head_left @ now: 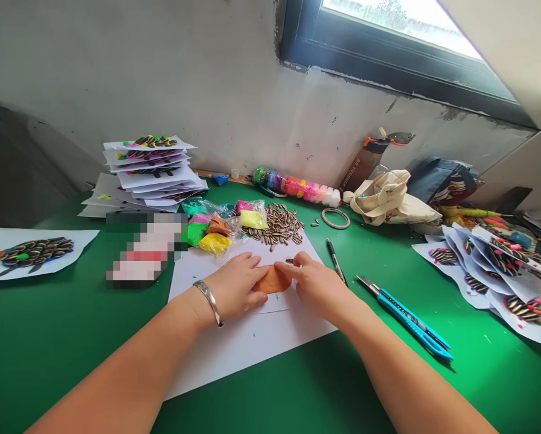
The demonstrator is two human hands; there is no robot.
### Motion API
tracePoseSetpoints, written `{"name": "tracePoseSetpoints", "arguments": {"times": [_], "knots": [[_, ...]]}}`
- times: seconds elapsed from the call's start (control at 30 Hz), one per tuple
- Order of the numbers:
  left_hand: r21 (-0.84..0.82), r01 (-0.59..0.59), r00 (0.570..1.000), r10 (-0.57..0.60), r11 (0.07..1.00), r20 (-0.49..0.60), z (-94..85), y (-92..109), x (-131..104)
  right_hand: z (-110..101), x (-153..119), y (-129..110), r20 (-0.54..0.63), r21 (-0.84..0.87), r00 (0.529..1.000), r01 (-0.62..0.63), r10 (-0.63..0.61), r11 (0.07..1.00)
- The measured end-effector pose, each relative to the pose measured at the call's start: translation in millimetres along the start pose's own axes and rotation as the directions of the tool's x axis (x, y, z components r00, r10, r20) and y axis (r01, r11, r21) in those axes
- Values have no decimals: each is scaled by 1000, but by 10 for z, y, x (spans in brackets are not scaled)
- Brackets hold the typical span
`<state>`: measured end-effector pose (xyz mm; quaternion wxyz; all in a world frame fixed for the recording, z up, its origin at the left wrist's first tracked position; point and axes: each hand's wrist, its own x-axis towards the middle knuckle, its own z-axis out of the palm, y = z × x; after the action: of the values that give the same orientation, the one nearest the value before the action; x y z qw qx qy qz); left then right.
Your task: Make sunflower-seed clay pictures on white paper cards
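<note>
Hands (240, 286) on orange clay (274, 280) — cutter (403, 315) outside edge of paper (234, 355).

1. From here, the clay (273, 279) is a dull orange piece, flattened, roughly oval, longer from left to right.
2. It lies on the paper, well back from the near edge, its ends partly covered from my view.
3. The paper (234, 355) is white, flat and set askew, with thin drawn lines just nearer than the clay and tiny green specks.

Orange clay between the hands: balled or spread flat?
Spread flat: the orange clay forms a broad patch between left hand and right hand.
</note>
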<state>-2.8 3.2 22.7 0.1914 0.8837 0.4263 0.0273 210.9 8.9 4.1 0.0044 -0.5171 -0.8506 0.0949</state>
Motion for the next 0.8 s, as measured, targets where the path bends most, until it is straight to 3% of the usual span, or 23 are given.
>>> {"name": "tracePoseSetpoints", "arguments": {"times": [0.4, 0.8], "knots": [[-62, 60, 998, -59, 996, 16, -51, -41, -15, -17, -45, 9, -3, -16, 1000, 31, -31, 999], [33, 53, 998, -54, 998, 43, -62, -21, -40, 21, -40, 41, -17, 10, 1000, 23, -22, 1000]]}}
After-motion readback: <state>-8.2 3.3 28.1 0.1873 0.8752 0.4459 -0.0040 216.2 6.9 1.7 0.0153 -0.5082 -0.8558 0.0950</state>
